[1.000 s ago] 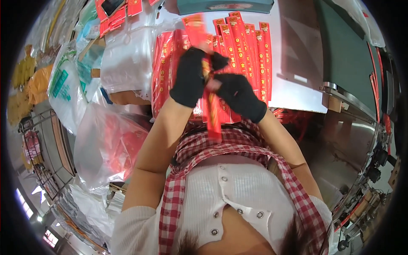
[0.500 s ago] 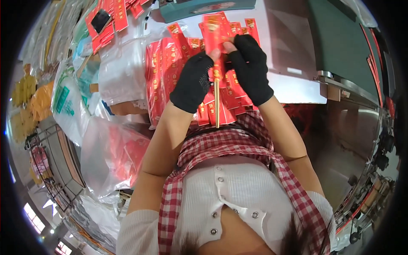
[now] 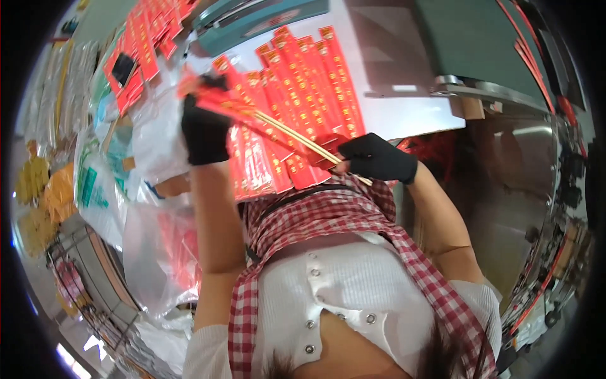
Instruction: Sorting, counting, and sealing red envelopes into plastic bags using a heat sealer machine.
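A pair of light wooden chopsticks (image 3: pixel 297 136) slants across in front of me, its upper end in a red paper sleeve (image 3: pixel 230 108) with gold print. My left hand (image 3: pixel 207 129), in a black fingerless glove, grips the sleeve's upper end; its fingertips are blurred. At the lower end, my right hand (image 3: pixel 379 159), gloved alike, pinches the chopsticks between thumb and fingers. Beneath them several flat red sleeves (image 3: pixel 309 82) lie fanned out in overlapping rows on the white tabletop (image 3: pixel 404 117).
More red sleeves (image 3: pixel 148 38) lie at the far left beside a small black object (image 3: pixel 123 68). Clear plastic bags (image 3: pixel 158 246) crowd the left side. A teal box (image 3: pixel 252 28) stands at the back, and a metal-edged green surface (image 3: pixel 483 57) lies to the right.
My left hand has swung left and the right hand has moved down to the chopsticks' lower end. The sleeve and chopsticks have turned from nearly upright to a slant.
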